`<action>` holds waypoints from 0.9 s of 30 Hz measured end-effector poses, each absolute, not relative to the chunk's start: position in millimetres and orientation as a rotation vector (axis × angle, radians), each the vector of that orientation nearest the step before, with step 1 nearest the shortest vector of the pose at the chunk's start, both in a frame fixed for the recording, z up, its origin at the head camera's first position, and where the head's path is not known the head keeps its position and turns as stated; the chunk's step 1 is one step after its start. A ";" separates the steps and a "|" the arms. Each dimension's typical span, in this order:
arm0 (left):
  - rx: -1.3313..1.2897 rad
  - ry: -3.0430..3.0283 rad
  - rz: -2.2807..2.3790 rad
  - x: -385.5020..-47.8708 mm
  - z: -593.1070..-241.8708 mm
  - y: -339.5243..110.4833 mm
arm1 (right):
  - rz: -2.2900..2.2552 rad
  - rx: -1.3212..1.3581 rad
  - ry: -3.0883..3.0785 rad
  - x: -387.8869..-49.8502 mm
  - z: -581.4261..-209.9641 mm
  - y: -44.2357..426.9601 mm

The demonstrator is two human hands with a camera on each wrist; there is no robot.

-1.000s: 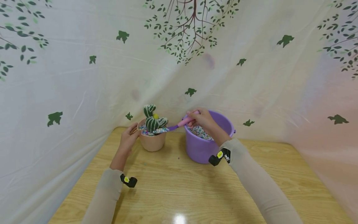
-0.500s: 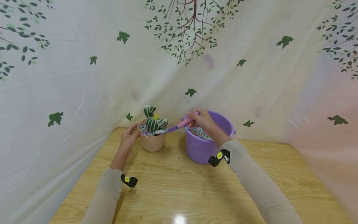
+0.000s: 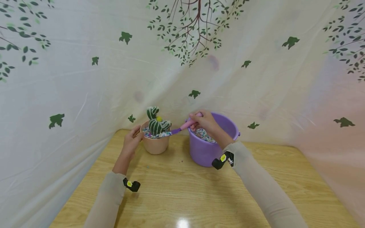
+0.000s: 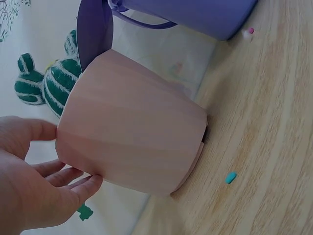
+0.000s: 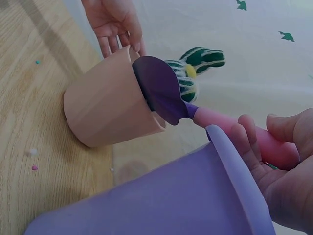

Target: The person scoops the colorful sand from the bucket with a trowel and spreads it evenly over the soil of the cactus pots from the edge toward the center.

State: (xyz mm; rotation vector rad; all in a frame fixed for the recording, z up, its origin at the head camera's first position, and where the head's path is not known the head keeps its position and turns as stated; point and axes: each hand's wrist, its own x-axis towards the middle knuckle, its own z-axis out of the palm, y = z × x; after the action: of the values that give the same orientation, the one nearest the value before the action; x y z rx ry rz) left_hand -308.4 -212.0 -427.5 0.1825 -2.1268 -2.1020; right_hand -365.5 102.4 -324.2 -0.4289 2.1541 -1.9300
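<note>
My left hand (image 3: 132, 142) grips the side of a peach flower pot (image 3: 155, 146), thumb at the rim and fingers against the outer wall. A green-and-white striped toy cactus (image 3: 155, 126) with a yellow ball stands in the pot among small multicoloured pebbles (image 3: 148, 133). My right hand (image 3: 206, 122) holds the pink handle of a hand trowel (image 3: 188, 123) over the purple bucket's rim. The trowel's purple blade (image 5: 159, 88) lies over the pot's opening beside the cactus. From the left wrist view, the pot (image 4: 132, 127) hides the pebbles.
The purple bucket (image 3: 201, 153), holding more pebbles (image 3: 203, 134), stands right of the pot on the wooden table (image 3: 182, 193). A few stray pebbles lie on the wood, including a turquoise pebble (image 4: 231, 177). A leaf-printed cloth (image 3: 222, 82) hangs behind.
The trowel's blade has tilted and shifted slightly at the pot's right rim. My left hand, the pot and the bucket stay in place.
</note>
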 end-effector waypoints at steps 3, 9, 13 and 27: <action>0.156 -2.144 -2.119 -304.9 -426.6 -210.7 | -1.914 -0.427 2.172 -364.4 -322.1 102.6; 0.148 -2.158 -2.146 -306.3 -425.1 -211.8 | -1.901 -0.457 2.173 -363.6 -317.7 101.9; 0.150 -2.149 -2.167 -308.9 -426.4 -215.2 | -1.893 -0.461 2.174 -364.5 -315.4 101.3; 0.145 -2.089 -2.219 -313.0 -429.9 -219.7 | -1.818 -0.508 2.180 -366.4 -312.2 100.4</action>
State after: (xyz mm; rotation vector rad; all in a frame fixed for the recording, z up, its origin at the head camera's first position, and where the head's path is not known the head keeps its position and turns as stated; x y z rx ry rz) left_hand -313.0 -219.7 -429.9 0.1449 -2.0892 -2.2189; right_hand -366.4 100.4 -312.2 -0.5078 2.1798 -1.8177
